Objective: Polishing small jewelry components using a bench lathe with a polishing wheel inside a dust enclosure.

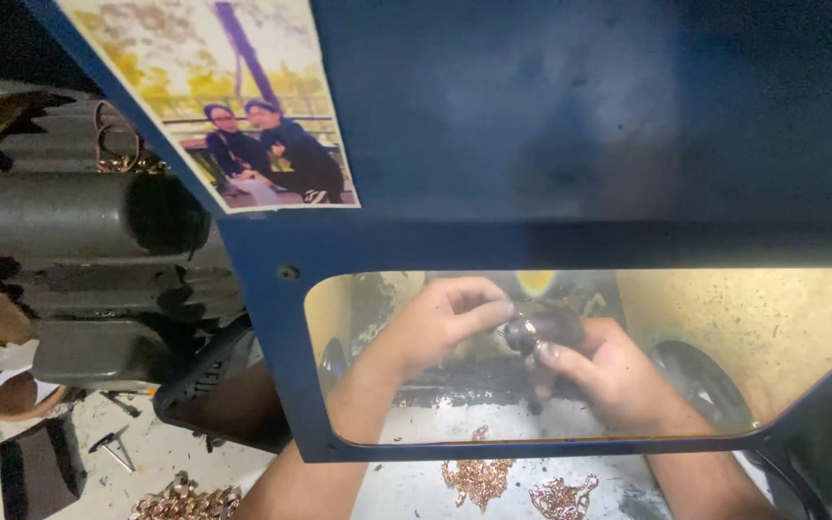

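Pinched between both hands, a small dark rounded piece [538, 328] sits behind the window of a blue guard panel [570, 241], in front of a yellow-lit interior; left hand [445, 323] closes thumb & fingertips on its left end, right hand [604, 371] wraps fingers round it from below w/ thumb on top. Piece looks hard, smooth, prob. metal: light, stiff, likely slippery; best held at the ends, as now. Below the panel, copper-coloured chain clusters [479, 477] lie on a pale bench [406, 486]; at left, a dark machine body [79, 260]; a photo print [214, 96] is stuck to the panel top.
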